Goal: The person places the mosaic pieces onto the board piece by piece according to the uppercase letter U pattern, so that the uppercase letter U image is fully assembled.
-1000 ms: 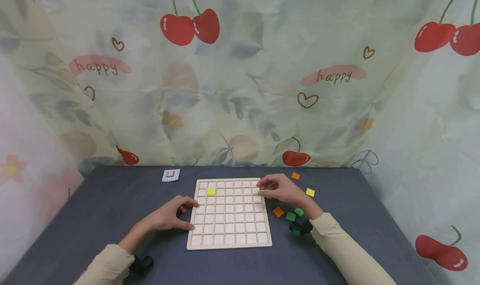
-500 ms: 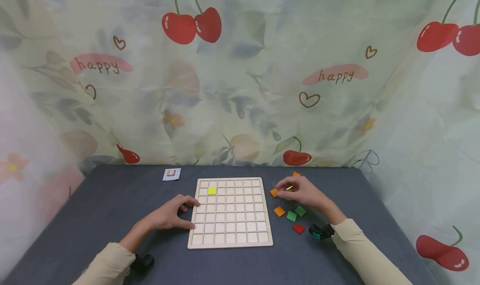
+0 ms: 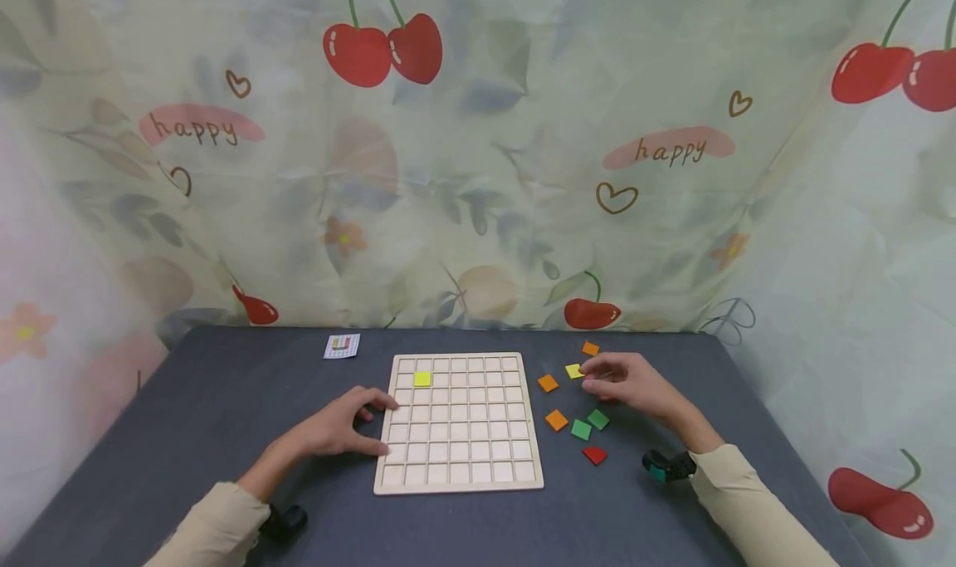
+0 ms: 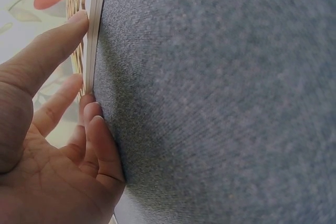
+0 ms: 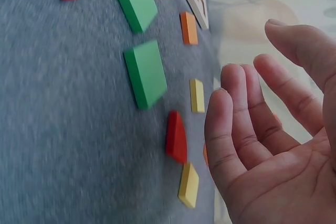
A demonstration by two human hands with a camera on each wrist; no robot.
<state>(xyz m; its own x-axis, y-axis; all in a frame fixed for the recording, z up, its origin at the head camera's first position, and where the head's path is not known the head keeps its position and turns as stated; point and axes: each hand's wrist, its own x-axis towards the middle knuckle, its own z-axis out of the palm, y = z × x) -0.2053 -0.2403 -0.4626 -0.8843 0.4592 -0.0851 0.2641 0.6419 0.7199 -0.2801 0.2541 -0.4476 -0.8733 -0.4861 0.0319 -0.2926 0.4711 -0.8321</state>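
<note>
A pale wooden grid board (image 3: 458, 424) lies flat on the dark table, with one yellow tile (image 3: 422, 379) in its top row area. My left hand (image 3: 338, 426) rests at the board's left edge, thumb and fingertips touching the rim; in the left wrist view its fingers are relaxed along the edge. To the right of the board, my right hand (image 3: 635, 383) hovers with loose fingers and nothing in them. Its fingertips are close beside another yellow tile (image 3: 573, 371). In the right wrist view a red piece (image 5: 177, 137) and a second yellow tile (image 5: 189, 184) lie beyond the fingers.
Orange tiles (image 3: 556, 420), green tiles (image 3: 581, 430) and a red rounded piece (image 3: 594, 456) are scattered right of the board. A small printed card (image 3: 342, 346) lies at the table's back left. Patterned curtains (image 3: 478, 177) hang behind and beside the table.
My right hand has moved from the board's upper right corner out to the right, uncovering orange, yellow and red pieces. The left hand has stayed at the board's edge.
</note>
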